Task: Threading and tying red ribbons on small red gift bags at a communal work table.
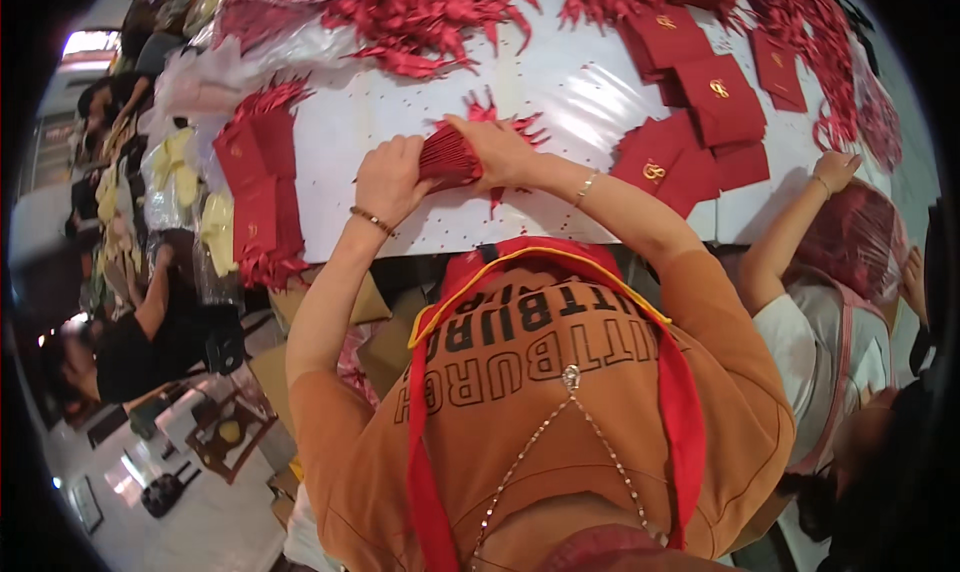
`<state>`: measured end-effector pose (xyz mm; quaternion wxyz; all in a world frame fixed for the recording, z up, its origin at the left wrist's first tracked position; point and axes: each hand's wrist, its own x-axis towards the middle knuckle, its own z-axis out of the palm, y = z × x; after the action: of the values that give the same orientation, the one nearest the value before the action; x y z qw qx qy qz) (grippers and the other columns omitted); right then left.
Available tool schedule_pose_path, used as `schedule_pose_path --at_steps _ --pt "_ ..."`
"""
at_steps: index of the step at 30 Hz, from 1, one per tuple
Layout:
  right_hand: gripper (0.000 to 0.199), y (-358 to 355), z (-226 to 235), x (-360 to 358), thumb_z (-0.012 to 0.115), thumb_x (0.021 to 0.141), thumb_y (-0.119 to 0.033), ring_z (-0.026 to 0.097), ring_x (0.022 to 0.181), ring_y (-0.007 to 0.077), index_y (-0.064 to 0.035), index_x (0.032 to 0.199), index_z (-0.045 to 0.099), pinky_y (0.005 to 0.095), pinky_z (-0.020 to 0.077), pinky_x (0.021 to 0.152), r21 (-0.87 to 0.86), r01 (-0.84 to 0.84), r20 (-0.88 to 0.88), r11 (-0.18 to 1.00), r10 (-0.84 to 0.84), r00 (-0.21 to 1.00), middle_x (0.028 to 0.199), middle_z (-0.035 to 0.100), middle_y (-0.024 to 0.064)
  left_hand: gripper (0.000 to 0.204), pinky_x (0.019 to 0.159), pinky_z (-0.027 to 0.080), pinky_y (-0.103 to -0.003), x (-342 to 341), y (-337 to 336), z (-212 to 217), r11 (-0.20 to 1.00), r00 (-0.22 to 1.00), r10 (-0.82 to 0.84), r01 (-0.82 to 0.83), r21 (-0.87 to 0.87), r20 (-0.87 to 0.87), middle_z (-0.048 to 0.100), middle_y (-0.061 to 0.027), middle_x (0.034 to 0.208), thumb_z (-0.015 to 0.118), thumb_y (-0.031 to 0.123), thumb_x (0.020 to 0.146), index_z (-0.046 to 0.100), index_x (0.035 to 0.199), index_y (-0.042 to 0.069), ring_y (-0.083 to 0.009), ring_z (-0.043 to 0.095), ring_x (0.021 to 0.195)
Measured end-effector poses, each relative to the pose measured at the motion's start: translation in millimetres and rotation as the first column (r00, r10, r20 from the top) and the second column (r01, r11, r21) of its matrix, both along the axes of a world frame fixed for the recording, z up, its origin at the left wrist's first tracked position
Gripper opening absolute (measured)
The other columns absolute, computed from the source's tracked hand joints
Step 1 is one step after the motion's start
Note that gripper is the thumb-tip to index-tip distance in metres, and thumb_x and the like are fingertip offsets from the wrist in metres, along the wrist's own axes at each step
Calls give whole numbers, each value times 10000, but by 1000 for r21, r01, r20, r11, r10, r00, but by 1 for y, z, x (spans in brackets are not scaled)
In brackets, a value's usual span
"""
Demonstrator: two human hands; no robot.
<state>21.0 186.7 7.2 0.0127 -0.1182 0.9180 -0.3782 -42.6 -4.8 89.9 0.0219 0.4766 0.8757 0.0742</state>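
Observation:
My left hand [388,177] and my right hand [496,150] both grip a thick stack of red envelopes [447,158], held on edge against the white table [380,112]. A few red tassels [505,114] poke out from behind the stack. The left hand presses the stack's left end, and the right hand covers its top and right side. I wear an orange shirt with a red apron.
Red envelope piles [258,177] lie at the table's left edge, more envelopes with gold emblems [718,100] at the right. Heaps of red tassels [420,17] fill the far side. A person at the right rests a hand [835,169] on the table. Another person [140,332] sits at the left.

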Motion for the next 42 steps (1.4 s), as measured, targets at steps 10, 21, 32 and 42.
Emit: schedule_pose_path --at_steps 10,21,32,42 --pt "606 3 -34 -17 669 700 -183 602 852 372 -86 1224 381 443 483 704 -31 -28 169 999 33 985 925 616 193 474 653 442 -376 2 -2 -3 999 997 9 -5 53 -71 533 -86 823 764 272 625 503 966 72 -262 554 754" --pt "183 6 -11 -53 608 717 -227 624 634 322 -127 871 604 446 474 562 496 -113 85 861 82 993 652 625 120 448 635 441 -399 -30 -6 9 998 997 -53 55 33 -58 553 -99 794 738 313 666 504 959 68 -292 561 753" --pt "145 7 -39 -75 561 763 -220 632 630 288 -106 826 627 413 474 600 386 -66 -250 920 174 952 699 641 112 445 665 456 -407 -35 -3 -8 996 996 87 -87 -2 -34 562 -116 851 735 299 677 502 977 67 -300 573 785" --pt "146 6 5 -75 545 787 -224 652 690 293 -108 786 634 397 502 592 566 -202 27 799 227 973 719 653 113 394 657 464 -420 -39 -9 -4 993 994 105 -105 48 19 574 -133 815 719 280 688 478 922 74 -333 582 757"
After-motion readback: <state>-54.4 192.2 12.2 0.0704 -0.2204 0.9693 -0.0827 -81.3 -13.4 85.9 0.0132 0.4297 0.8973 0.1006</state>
